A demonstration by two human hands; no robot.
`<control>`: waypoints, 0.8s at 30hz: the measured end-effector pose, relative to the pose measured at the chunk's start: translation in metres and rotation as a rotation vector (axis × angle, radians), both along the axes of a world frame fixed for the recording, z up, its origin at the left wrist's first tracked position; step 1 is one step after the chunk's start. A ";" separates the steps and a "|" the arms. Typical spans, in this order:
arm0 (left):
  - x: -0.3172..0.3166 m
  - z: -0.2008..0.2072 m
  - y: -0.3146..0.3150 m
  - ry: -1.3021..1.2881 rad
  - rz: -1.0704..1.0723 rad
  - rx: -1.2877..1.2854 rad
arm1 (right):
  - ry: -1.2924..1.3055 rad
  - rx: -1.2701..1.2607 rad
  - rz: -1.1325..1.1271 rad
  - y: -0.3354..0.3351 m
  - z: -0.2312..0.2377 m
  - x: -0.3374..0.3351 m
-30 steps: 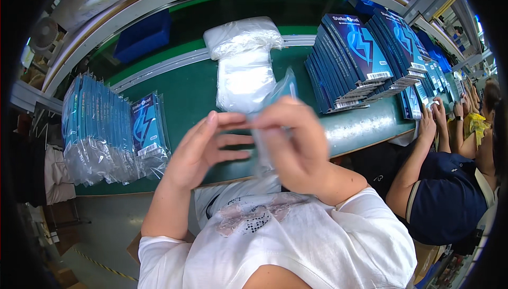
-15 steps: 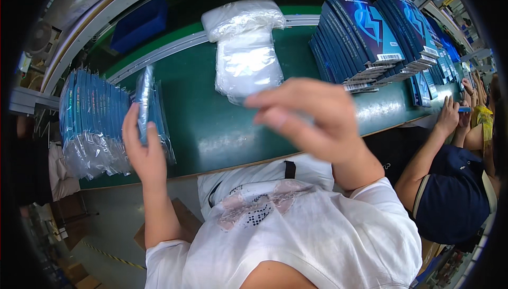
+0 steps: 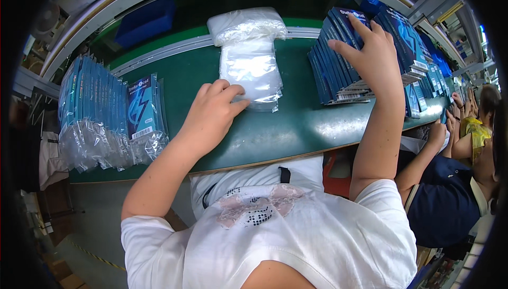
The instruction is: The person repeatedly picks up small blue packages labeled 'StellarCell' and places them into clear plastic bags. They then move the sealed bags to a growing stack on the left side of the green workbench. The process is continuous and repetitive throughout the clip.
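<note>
1. The left hand (image 3: 214,111), in the head view, is at the near left corner of the clear bags (image 3: 248,66). Its fingers are curled, with the thumb close by. I cannot tell if it pinches a bag.
2. The right hand (image 3: 373,56) has its fingers and thumb spread wide apart. It is over the bare boxes (image 3: 336,72), and nothing shows in its grip. I cannot tell if the fingertips touch a box.
3. What looks done: to the left of the left hand, a long row of bagged boxes (image 3: 95,96) stands up tight together. One bagged box at the row's right end shows its front.
4. What looks left: many bare boxes are under and beside the right hand. More stand past it, to the right. The bags make a thick pile between the two hands.
5. Open room: the green table (image 3: 296,114) is bare between the bags and the bare boxes, and from the left hand back to the bagged boxes.
6. Edges: the table's front edge (image 3: 270,161) runs under both arms, nearer the body than the hands. A silver rail (image 3: 164,54) lies beyond the left hand, behind the bags.
</note>
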State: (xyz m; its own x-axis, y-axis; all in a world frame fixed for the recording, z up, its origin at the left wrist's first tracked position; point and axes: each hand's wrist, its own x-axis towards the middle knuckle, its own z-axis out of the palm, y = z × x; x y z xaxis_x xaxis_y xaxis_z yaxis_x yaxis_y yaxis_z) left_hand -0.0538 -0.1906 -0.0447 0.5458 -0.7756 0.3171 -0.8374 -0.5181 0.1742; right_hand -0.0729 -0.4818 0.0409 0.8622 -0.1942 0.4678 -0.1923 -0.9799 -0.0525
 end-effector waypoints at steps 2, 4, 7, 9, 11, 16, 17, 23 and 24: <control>0.010 -0.003 -0.005 0.050 -0.001 0.100 | 0.026 0.087 -0.022 -0.002 0.005 -0.002; 0.012 -0.006 -0.008 0.083 0.049 -0.013 | 0.063 0.098 -0.065 -0.002 0.012 0.000; 0.013 -0.008 -0.011 0.193 0.103 -0.202 | -0.022 0.148 -0.035 -0.001 0.011 0.001; 0.009 -0.008 -0.013 0.319 0.127 -0.364 | -0.186 0.184 0.101 0.003 0.010 -0.001; 0.004 -0.006 -0.016 0.476 0.153 -0.560 | -0.403 0.214 0.331 0.013 0.011 -0.013; 0.005 -0.003 -0.009 0.489 0.225 -0.533 | -0.381 1.531 0.792 0.054 -0.003 -0.034; 0.005 -0.004 -0.009 0.497 0.242 -0.544 | -0.210 1.867 0.817 0.058 -0.011 -0.038; 0.006 -0.005 -0.012 0.525 0.273 -0.587 | 0.439 2.358 0.585 0.079 -0.080 -0.052; 0.005 -0.004 -0.013 0.539 0.269 -0.596 | 0.538 2.453 0.669 0.080 -0.087 -0.052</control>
State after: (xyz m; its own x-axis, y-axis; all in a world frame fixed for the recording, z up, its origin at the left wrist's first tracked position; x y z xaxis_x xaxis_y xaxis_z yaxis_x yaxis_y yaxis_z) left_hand -0.0489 -0.2035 -0.0486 0.8817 -0.3834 0.2751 -0.4228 -0.3830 0.8213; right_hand -0.1254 -0.4014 -0.0460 0.9038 0.3969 -0.1600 -0.4080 0.6864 -0.6019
